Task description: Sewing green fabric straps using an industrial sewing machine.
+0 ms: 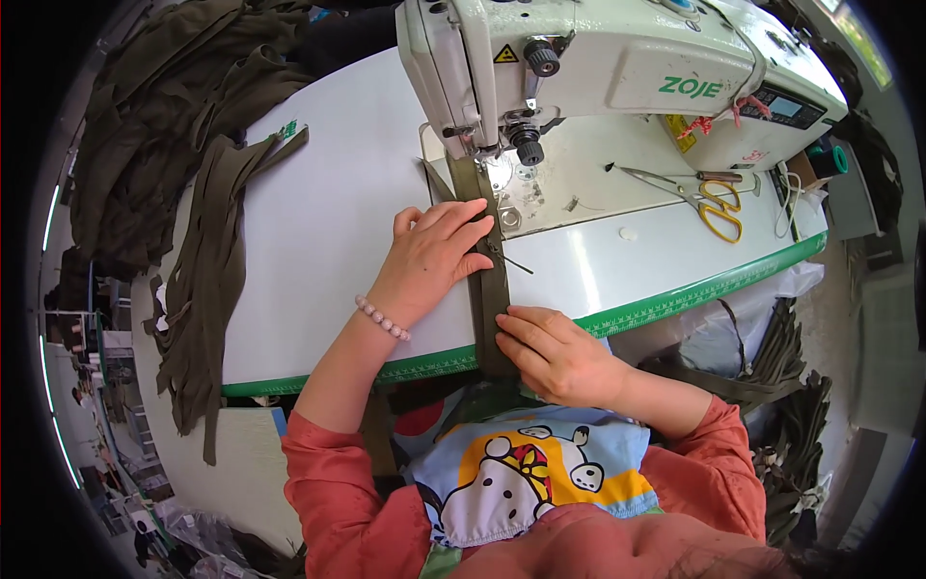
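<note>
Now, the olive-brown fabric strip (493, 333) runs from the industrial sewing machine (540, 68) to the near edge of the white tabletop (328, 222). The left hand (424, 256) lies on it, fingers loosely spread; the right hand (564, 359) touches its right edge, fingers bent, pinch unclear. Green measuring tape (694, 283) borders the near edge; yellow-handled scissors (721, 207) lie right, heaped brown cloth (145, 145) far left.

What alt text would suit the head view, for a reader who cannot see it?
A person's left hand rests on a dark strip at a white sewing machine; the right hand touches the strip near the green table rim. Yellow-handled scissors lie at right, more strips at left.
</note>
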